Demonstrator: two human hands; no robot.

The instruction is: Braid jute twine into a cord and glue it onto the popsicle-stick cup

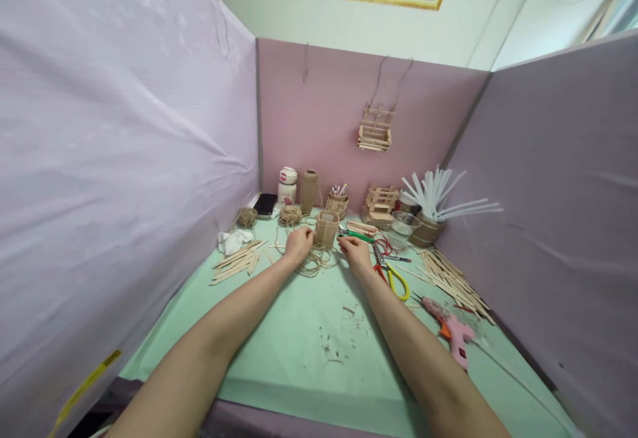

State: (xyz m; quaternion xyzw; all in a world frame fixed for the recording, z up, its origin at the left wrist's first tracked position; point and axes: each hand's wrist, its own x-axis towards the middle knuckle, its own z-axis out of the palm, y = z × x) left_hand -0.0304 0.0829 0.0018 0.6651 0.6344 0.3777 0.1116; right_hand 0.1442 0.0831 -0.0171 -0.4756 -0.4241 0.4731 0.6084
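Both my arms reach far forward over the mint-green table. My left hand rests with curled fingers on a loose tangle of jute twine, just left of a small cup built from wooden sticks. My right hand lies closed right of that cup, its fingertips by a green-handled tool. Whether either hand pinches the twine is too small to make out.
Loose wooden sticks lie at left and right. Yellow-handled scissors, a pink glue gun, a clear cup, a tub of glue sticks, a twine ball, a phone, a bottle. Pink partitions enclose three sides.
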